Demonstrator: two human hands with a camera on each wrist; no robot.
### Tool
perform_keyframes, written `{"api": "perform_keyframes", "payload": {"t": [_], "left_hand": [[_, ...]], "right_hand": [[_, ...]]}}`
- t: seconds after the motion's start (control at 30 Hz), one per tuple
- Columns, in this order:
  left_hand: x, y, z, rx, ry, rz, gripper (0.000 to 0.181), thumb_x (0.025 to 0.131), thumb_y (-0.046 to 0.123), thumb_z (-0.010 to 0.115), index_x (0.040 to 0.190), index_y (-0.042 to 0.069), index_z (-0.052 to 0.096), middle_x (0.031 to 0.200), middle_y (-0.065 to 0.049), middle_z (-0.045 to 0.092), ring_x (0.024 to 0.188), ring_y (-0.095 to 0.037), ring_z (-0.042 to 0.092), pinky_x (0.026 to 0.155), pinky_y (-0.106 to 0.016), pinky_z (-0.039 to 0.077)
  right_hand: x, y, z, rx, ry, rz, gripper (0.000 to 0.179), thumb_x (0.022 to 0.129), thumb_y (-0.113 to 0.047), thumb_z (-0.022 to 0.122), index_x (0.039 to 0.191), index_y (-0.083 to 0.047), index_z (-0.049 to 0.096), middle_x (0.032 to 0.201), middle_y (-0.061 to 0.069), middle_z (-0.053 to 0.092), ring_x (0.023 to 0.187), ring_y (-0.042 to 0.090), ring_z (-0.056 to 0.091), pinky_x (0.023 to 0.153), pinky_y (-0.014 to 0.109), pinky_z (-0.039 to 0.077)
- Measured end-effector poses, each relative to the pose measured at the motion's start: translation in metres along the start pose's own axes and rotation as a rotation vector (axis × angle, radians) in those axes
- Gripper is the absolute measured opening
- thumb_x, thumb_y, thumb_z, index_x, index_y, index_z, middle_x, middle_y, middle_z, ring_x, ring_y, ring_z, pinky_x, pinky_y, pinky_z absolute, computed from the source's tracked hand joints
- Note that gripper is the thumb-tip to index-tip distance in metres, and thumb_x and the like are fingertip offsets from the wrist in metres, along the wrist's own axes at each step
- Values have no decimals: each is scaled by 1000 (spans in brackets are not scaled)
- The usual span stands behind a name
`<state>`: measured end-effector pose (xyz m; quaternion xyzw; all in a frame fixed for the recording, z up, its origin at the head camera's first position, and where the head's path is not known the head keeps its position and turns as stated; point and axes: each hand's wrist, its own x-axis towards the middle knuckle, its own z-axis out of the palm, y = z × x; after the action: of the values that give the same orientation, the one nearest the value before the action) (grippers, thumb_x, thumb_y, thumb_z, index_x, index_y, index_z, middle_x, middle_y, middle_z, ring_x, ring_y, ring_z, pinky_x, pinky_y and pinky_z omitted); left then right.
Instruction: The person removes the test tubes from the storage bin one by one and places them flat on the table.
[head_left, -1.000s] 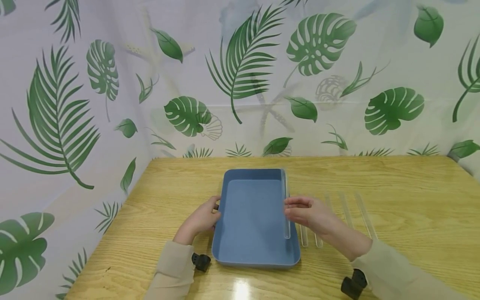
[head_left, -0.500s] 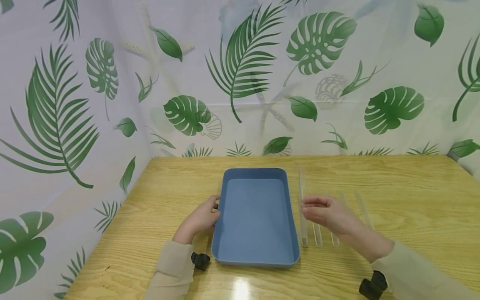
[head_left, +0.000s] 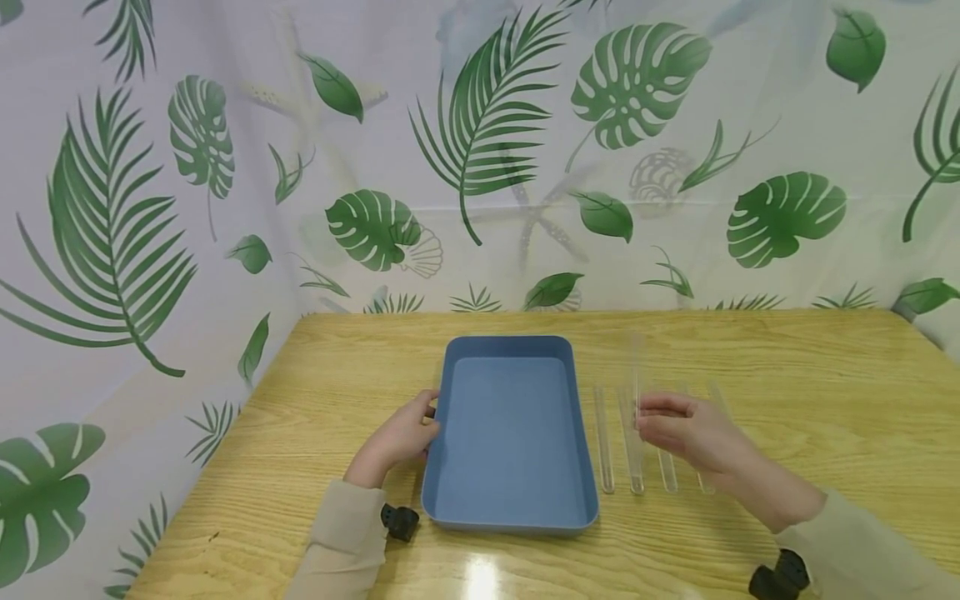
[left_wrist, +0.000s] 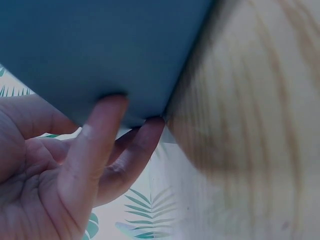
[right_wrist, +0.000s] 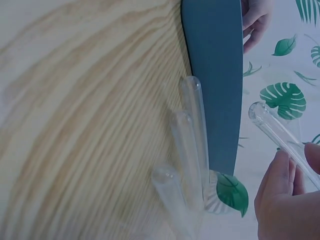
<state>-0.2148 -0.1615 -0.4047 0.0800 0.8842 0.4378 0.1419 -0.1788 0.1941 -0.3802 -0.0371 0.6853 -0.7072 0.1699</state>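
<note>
My right hand (head_left: 686, 425) pinches a clear round-ended test tube (right_wrist: 275, 125) between thumb and fingers. In the head view that tube overlaps the ones on the table. My left hand (head_left: 397, 437) touches the left outer wall of a blue rectangular tray (head_left: 510, 514). From the left wrist, fingertips (left_wrist: 112, 105) rest against this wall, with others close to its lower edge. Several more clear tubes lie right of the tray, roughly parallel, including the nearest one (head_left: 604, 450) and another (head_left: 669, 475). My right hand partly covers the farther ones.
A wood-grain table (head_left: 360, 358) carries everything. Behind it and at its left hang white cloths (head_left: 480, 275) printed with green leaves. The tray's inside floor (head_left: 510, 433) is bare. A black camera sits on each wrist.
My right hand has carried a tube from above the tray's right side to the right, leaving the tubes closest to the tray uncovered. My left hand and the tray have stayed put.
</note>
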Motion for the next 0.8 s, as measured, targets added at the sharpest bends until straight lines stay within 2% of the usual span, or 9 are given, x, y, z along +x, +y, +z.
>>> {"api": "perform_keyframes", "payload": {"t": [0.2, 0.4, 0.6, 0.8], "left_hand": [[-1, 1, 0, 5, 2, 11, 48, 89, 1, 38, 136, 0, 27, 117, -25, 45, 79, -24, 55, 56, -33, 47], [-2, 2, 0, -2, 2, 11, 49, 89, 1, 38, 136, 0, 27, 118, -26, 44, 77, -24, 55, 55, -33, 47], [-3, 1, -1, -9, -2, 7, 49, 89, 1, 38, 136, -1, 26, 119, -26, 43, 79, -24, 55, 56, -33, 47], [-3, 2, -1, -5, 1, 0, 49, 89, 2, 38, 136, 0, 26, 119, -26, 43, 76, -23, 54, 55, -32, 47]], "right_hand": [[-5, 2, -12, 35, 14, 2, 48, 87, -8, 55, 125, 11, 33, 102, 2, 52, 91, 9, 56, 80, 24, 45], [-9, 3, -22, 36, 24, 13, 39, 87, -9, 55, 121, 4, 41, 102, -1, 51, 92, 8, 56, 80, 23, 45], [-13, 5, -32, 119, 13, -3, 19, 87, -4, 54, 104, -10, 54, 98, -3, 54, 90, 8, 57, 78, 22, 46], [-17, 7, -42, 181, 14, -13, 17, 86, -2, 54, 96, -14, 59, 97, -1, 54, 89, 10, 57, 77, 22, 46]]}}
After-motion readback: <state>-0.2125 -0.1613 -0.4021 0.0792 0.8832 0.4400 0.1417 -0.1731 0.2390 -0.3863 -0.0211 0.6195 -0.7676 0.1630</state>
